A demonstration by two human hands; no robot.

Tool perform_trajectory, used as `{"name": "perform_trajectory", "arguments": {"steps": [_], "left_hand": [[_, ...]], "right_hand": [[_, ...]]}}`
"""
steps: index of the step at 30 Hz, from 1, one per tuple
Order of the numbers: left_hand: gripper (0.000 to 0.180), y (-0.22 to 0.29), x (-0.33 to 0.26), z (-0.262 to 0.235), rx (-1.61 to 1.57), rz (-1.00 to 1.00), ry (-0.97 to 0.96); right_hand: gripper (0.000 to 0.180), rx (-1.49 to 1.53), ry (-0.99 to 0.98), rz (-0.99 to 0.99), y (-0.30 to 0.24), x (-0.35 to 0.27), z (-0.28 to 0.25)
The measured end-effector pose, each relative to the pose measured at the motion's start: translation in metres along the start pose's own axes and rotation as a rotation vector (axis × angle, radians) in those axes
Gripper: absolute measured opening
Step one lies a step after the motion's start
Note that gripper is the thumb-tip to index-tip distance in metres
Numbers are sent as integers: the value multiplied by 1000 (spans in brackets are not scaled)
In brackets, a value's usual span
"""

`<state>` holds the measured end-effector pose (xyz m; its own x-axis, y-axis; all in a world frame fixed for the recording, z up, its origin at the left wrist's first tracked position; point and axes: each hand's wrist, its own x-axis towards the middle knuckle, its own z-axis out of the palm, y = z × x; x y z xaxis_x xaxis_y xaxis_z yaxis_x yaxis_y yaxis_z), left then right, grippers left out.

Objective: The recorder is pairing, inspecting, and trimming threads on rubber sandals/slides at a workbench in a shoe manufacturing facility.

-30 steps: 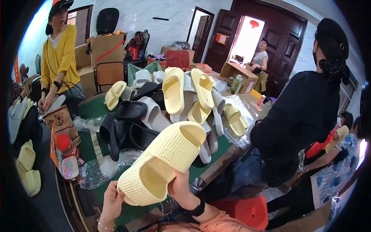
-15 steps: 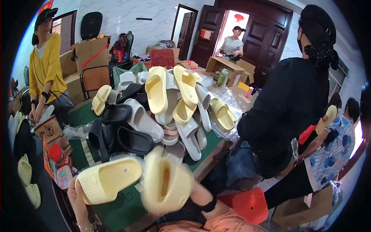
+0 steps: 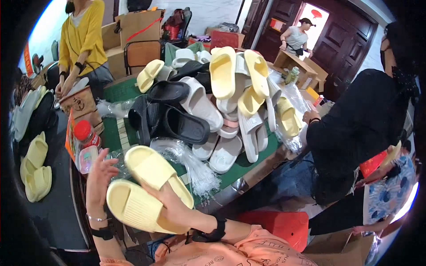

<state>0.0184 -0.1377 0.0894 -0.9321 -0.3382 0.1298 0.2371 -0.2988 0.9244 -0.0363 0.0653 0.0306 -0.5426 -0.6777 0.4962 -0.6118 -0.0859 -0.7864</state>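
A pair of pale yellow slide slippers (image 3: pixel 135 206) is in my right hand (image 3: pixel 174 206), side by side with the ribbed toe straps facing up and left. My fingers go in between the two slippers, so their tips are hidden. Just left of the pair, my left hand (image 3: pixel 101 170) is raised with its fingers apart and nothing in it. Beyond lies a heap of slippers, with black ones (image 3: pixel 186 126), grey ones (image 3: pixel 202 106) and more yellow ones (image 3: pixel 222 73). A bundle of clear plastic strips (image 3: pixel 195 170) lies between the heap and my hands.
A red-lidded jar (image 3: pixel 85 133) stands at the left on the green table (image 3: pixel 116 92). Farther left, yellow slippers (image 3: pixel 36 173) rest on a dark surface (image 3: pixel 57 190). A red stool (image 3: pixel 279 228) is near my right side. Co-workers stand around, one in black (image 3: pixel 355 133) at right.
My left hand has let go of its yellow slipper. Both slippers are now together in my right hand, which has moved left. The view has shifted, so the heap appears farther right.
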Motion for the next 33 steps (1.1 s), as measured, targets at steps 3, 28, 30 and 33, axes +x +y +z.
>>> {"name": "perform_trajectory", "arguments": {"steps": [3, 28, 30, 33], "left_hand": [[34, -6, -22, -29, 302, 259, 372], [51, -116, -42, 27, 1028, -84, 175], [56, -122, -43, 20, 1066, -120, 218], [59, -128, -52, 8, 1233, 47, 211]], "right_hand": [[74, -190, -47, 281, 15, 4, 33], [21, -867, -65, 547, 63, -62, -78], [21, -850, -59, 529, 61, -55, -77], [21, -846, -42, 451, 56, -48, -71]]}}
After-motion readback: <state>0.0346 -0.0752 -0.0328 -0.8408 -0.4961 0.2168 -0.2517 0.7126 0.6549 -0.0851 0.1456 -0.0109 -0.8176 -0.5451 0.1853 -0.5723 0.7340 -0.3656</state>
